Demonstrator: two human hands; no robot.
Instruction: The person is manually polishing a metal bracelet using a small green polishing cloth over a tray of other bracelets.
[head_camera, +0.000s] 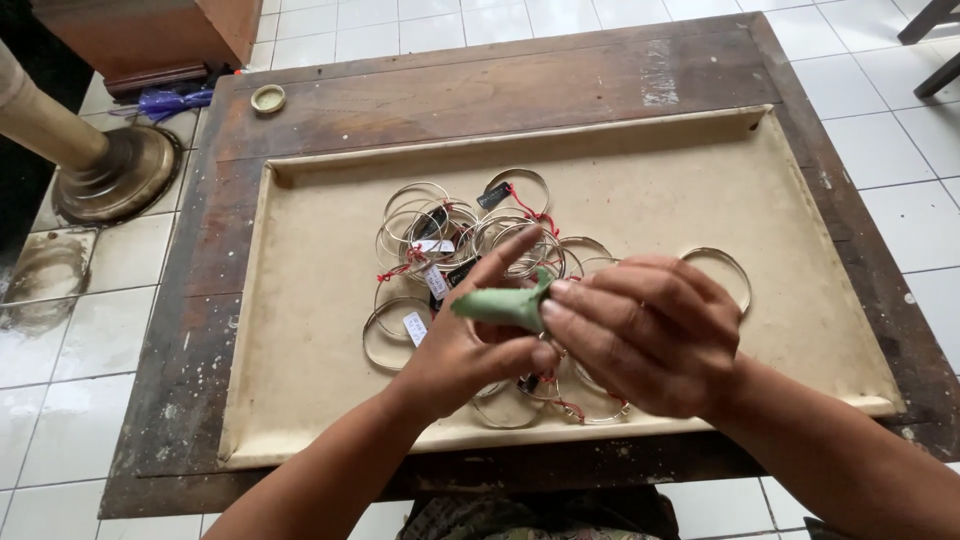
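Two hands meet on a folded green cloth above the tray

Your left hand (470, 355) and right hand (640, 335) are together, both pinching the crumpled green cloth (503, 305), held up over the near middle of the shallow beige-lined wooden tray (800, 200); whether a bangle sits inside the cloth, you cannot tell. Under and beyond your hands lies a loose heap of thin silver metal bangles (450, 225) with red strings and small paper tags, spread from the tray's centre toward its near edge. A small round pale lid (268, 98) rests near the far left corner of the worn dark wooden tabletop (480, 90)
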